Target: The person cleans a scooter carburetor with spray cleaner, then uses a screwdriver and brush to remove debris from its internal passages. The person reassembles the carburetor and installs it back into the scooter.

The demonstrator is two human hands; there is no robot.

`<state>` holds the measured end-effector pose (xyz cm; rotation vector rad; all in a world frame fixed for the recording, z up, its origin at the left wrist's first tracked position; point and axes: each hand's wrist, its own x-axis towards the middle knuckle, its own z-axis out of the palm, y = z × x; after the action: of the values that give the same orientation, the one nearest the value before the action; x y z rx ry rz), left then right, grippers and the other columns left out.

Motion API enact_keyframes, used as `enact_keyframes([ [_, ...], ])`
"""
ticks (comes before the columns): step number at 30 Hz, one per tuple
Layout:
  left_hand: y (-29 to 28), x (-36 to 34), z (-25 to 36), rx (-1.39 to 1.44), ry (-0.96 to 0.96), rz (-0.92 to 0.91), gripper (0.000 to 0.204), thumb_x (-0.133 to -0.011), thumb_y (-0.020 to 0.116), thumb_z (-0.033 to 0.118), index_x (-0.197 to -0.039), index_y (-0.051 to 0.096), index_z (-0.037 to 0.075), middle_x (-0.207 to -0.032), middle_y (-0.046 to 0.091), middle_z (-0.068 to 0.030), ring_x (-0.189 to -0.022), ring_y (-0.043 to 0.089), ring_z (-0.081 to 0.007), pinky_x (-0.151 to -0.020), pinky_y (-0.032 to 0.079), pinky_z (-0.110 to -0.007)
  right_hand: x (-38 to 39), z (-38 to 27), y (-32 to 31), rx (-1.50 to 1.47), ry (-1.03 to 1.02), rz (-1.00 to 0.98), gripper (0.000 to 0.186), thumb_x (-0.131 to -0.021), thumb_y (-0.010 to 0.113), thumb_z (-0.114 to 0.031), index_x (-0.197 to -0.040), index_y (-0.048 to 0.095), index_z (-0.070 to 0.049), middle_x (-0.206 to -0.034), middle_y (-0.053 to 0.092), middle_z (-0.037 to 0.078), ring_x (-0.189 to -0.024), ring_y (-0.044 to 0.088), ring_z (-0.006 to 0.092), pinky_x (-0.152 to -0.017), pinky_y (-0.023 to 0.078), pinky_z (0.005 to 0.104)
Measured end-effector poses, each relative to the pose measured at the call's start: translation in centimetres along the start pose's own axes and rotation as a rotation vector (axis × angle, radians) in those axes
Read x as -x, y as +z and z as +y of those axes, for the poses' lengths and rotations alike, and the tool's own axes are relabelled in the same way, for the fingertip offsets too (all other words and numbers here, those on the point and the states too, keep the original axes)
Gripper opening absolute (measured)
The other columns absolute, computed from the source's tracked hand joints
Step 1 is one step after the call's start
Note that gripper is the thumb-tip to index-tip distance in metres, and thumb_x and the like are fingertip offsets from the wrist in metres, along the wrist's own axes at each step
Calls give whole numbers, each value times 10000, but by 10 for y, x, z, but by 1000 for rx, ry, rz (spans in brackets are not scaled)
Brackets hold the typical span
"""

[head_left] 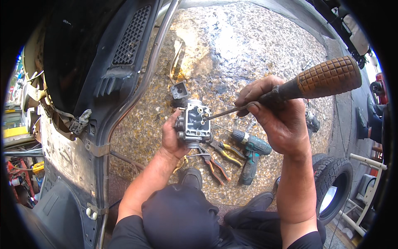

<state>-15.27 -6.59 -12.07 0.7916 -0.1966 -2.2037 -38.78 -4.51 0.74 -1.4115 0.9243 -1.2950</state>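
Note:
My left hand (171, 133) is closed round the side of a small metal carburetor (196, 121), whose opened face is turned up. Between the thumb and fingers of my right hand (278, 114) is the shaft end of a screwdriver (329, 78) with an orange-brown ribbed handle. Its tip reaches into the carburetor's open face, by the brass parts there; exactly what it touches is too small to tell. Just beyond the carburetor, a grey square float bowl (179, 90) lies on the ground.
Below the carburetor lie orange-handled pliers (215, 167), yellow-handled pliers (230, 152) and a teal cordless drill (251, 155). A dark vehicle body panel (124, 79) stands along the left. Tires (336, 189) and a white metal frame (367, 195) are at the right.

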Motion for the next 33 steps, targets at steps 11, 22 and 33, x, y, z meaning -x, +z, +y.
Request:
enact_keyframes([
  [11,-1,-1,1,17,-41,-84,540,-976,438,436,-1257,559,-9,-1069,690,-157,-918,703,-272,-799,603,-432,-1,-2,-3,39,6,-42,125,-906,648,1,-1013,596,41,-962,636,129,-892,616,175,-776,534,315],
  [22,-2,0,1,29,-122,-24,563,-969,420,448,-1243,560,-24,-1044,687,-176,-868,710,-282,-728,625,-443,-3,0,-9,-11,-1,-62,135,-900,661,-11,-1009,609,50,-954,647,137,-885,636,190,-755,550,316],
  [33,-11,-1,1,56,-133,-90,507,-980,448,396,-1294,542,10,-1092,683,-156,-936,692,-267,-795,598,-425,10,8,-3,-26,31,-17,136,-875,642,65,-1006,617,35,-955,641,125,-926,621,196,-816,524,339],
])
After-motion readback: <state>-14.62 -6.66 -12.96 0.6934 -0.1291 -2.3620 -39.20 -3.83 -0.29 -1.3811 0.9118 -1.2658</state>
